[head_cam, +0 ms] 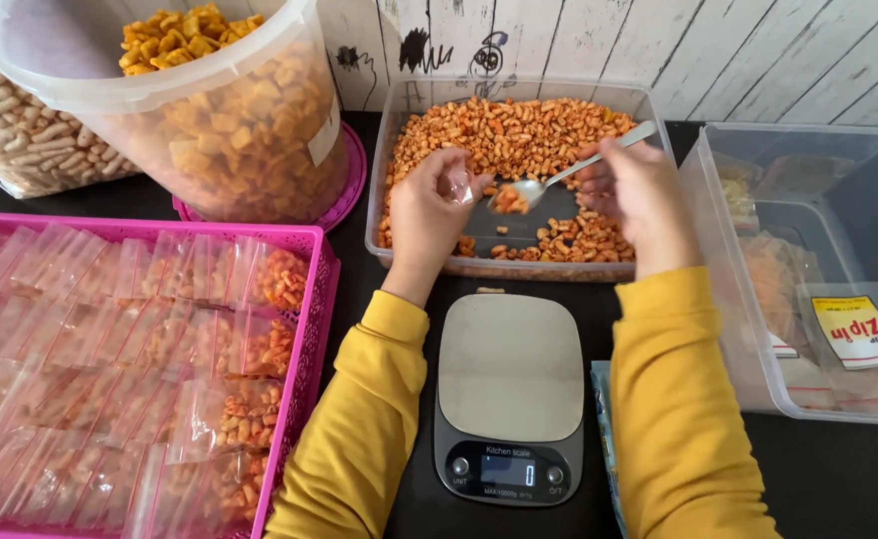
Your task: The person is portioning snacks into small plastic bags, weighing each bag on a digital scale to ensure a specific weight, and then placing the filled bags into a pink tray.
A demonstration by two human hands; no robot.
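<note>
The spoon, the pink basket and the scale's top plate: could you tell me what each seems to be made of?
The spoon in the right hand looks like polished metal: silvery, with bright glints. The pink basket looks like moulded plastic: uniform colour, latticed wall. The scale's top plate seems brushed steel, a dull grey sheen, though coated plastic is possible. The small bag in the left hand looks like clear plastic film.

Both arms reach forward in yellow sleeves, elbows low and wide, forearms angling inward. The left hand (427,212) is raised with its back to the viewer, fingers curled and pinched together at the tips. The right hand (637,197) sits opposite, near it, fingers closed in a grip, knuckles turned leftward.
</note>
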